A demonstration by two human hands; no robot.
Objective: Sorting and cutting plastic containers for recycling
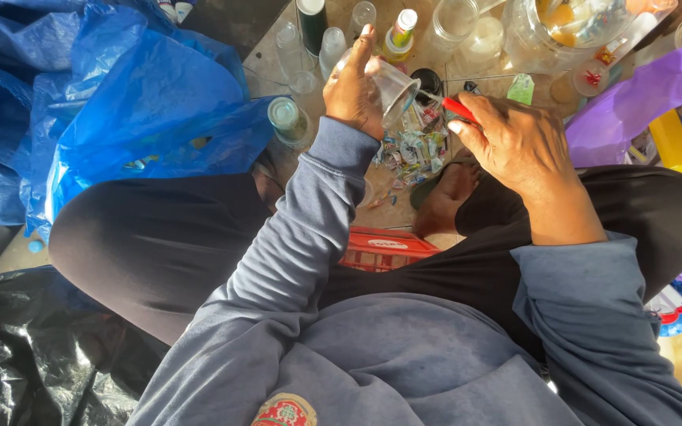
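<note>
Left hand [354, 83]: clenched around a clear plastic cup [392, 88], held tilted with its mouth toward the right, raised above the floor [266, 55].

Right hand [518, 142]: closed on a red-handled tool [459, 109]; the thin metal tip reaches to the cup's rim. Whether the tip touches the plastic cannot be told.

Directly beneath both hands: a small heap of torn label scraps [416, 146], mixed colours, lying on the floor just beyond the person's bare foot [447, 197].

Near the foot, between the legs: a red plastic crate [384, 248], partly covered by the sleeves.

Beyond the hands, toward the far edge of the floor: a cluster of clear empty cups and bottles [309, 51], one dark green bottle [312, 16], one small bottle with a yellow label [399, 35], and a large clear bag of mixed plastic [570, 24].

Left side of the floor: blue plastic sack [120, 102], crumpled; a lidded clear cup [286, 118] lies at its edge. Near left corner: black plastic sack [41, 347].

Right side: purple plastic sheet [633, 106], with a yellow container [672, 142] just beside it.
</note>
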